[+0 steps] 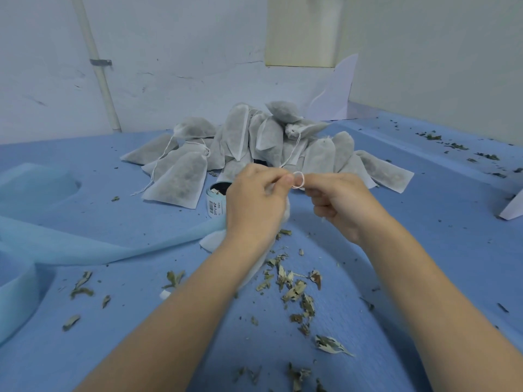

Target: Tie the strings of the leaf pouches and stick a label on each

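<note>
Both hands up over the blue tabletop (424,222), working a string loop!

The left hand (254,199) and the right hand (336,199) each pinch the white string (299,179), a small loop standing between their fingertips, grip tight on both sides. The pouch (215,239) being tied lies under the left wrist. Behind them sits the pile of leaf pouches (266,142), a label roll (216,200) beside it, dried leaves (294,287) scattered nearby.

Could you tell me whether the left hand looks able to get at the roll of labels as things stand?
Probably not at once: the left hand is pinching the string loop together with the right hand. The label roll stands just left of it on the blue sheet, with nothing between.
</note>
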`<state>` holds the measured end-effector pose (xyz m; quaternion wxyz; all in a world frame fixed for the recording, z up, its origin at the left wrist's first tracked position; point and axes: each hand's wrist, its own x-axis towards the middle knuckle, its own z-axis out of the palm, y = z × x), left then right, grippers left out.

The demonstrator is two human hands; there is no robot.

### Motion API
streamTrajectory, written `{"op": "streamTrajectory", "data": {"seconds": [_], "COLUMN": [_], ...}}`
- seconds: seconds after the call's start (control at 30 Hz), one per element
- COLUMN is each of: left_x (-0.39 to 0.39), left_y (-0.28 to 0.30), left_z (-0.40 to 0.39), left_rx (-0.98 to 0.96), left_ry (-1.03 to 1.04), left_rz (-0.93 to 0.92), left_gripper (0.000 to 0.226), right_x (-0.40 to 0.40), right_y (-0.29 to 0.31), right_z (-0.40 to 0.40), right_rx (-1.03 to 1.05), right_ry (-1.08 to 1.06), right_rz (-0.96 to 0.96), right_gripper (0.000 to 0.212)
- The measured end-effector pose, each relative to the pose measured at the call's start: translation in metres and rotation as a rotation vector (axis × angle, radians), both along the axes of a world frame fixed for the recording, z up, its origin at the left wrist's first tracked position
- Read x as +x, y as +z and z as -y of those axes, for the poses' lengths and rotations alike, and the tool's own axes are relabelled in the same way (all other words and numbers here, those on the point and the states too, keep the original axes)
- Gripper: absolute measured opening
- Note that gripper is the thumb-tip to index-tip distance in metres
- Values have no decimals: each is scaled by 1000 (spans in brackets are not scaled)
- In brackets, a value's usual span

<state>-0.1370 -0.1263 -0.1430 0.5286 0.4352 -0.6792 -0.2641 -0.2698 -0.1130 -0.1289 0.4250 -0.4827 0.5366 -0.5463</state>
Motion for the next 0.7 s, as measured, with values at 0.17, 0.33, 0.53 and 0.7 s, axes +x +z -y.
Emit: {"op": "streamTrajectory", "data": {"seconds": [0.17,0.33,0.53,0.7], "left_x": [-1,-2,-8,-8], "left_y": [-5,-9,-9,-8], "left_z": [1,1,-1,0], "left_rx": [-191,-197,-62,26], "left_ry": [166,253,231,222], "left_rz": [194,283,223,178], "left_gripper": [17,19,17,17], "right_x": [-2,-1,2,2], "right_y": [2,0,-1,0], "right_z": [-1,-3,-3,-4], "right_rx": [58,11,-11,14], "right_ry": [38,17,-51,-19], "right_rz": [171,9,-71,-63], "right_gripper": [17,14,8,12]}}
